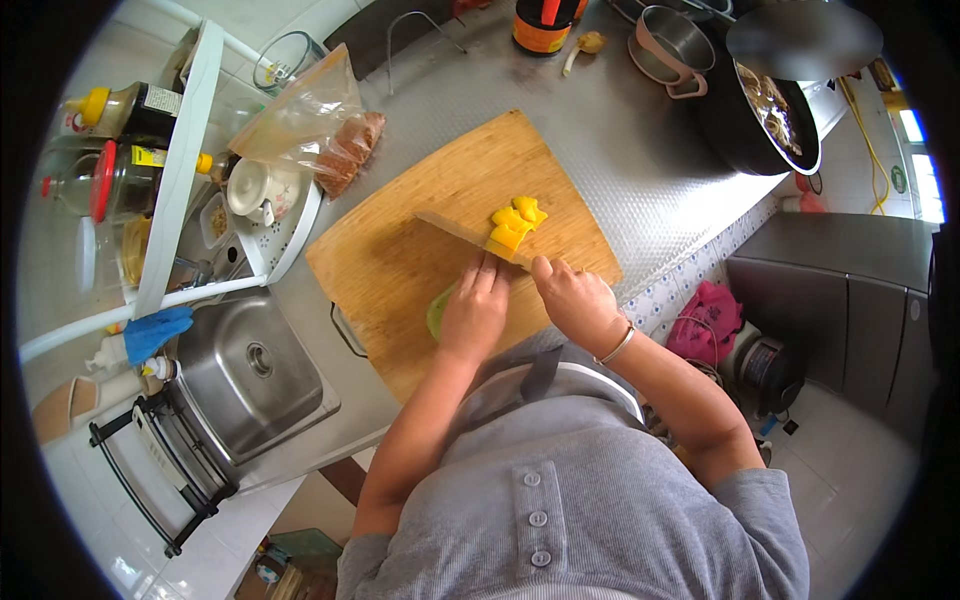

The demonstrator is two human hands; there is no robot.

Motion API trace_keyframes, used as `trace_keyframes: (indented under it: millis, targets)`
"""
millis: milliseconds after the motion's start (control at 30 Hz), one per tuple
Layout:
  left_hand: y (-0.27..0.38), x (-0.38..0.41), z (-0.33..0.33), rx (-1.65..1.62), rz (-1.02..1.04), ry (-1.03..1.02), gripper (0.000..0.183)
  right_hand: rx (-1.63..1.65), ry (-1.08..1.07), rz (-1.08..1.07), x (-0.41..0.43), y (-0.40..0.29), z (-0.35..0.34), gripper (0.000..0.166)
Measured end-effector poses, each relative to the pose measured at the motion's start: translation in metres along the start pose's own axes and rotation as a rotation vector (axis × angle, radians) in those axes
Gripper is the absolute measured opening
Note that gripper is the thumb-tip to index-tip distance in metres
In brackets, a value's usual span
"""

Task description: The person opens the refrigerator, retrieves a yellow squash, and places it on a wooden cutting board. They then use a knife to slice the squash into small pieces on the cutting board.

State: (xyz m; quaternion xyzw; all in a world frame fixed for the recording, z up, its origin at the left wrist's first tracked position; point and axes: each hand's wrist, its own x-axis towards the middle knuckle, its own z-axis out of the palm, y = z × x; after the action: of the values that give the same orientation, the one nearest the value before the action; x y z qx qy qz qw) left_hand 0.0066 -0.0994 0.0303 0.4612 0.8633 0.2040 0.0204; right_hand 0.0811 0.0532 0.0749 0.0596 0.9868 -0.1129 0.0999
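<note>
My right hand (576, 302) grips the handle of a kitchen knife (457, 231), whose blade points up and left across a wooden cutting board (397, 202). Cut yellow pieces, perhaps bell pepper (519, 219), lie beside the blade on its far side. My left hand (478, 307) rests with its fingertips near the knife and the lowest yellow piece; whether it holds anything under the fingers is hidden. A green vegetable piece (436, 311) lies on the board, partly covered by my left hand.
Left are a steel sink (259, 360), a rack (176, 172) with bottles, and a plastic bag (307, 112) beside reddish-brown food (350, 154). Beyond the board stand an orange-labelled container (541, 34), a pink-handled pan (671, 52) and a black pot (750, 120) holding food. A pink bag (705, 322) sits lower right.
</note>
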Motion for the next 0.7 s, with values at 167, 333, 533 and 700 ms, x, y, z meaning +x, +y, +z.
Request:
trace_keyframes:
  millis: [167,333,533,700]
  targets:
    - [0.000,0.001,0.001,-0.023,-0.015,0.027,0.029,0.031,0.018,0.032,0.005,0.006,0.003,0.009]
    - [0.000,0.002,-0.001,-0.004,0.019,0.083,0.029,0.141,0.045,0.033,0.010,0.027,0.006,0.009]
    - [-0.001,0.000,0.000,0.000,-0.007,0.026,0.029,0.052,-0.031,0.004,-0.034,0.005,-0.036,0.013]
    - [0.001,-0.001,0.000,0.006,-0.028,0.005,0.028,0.032,-0.039,0.022,-0.048,0.006,-0.034,0.013]
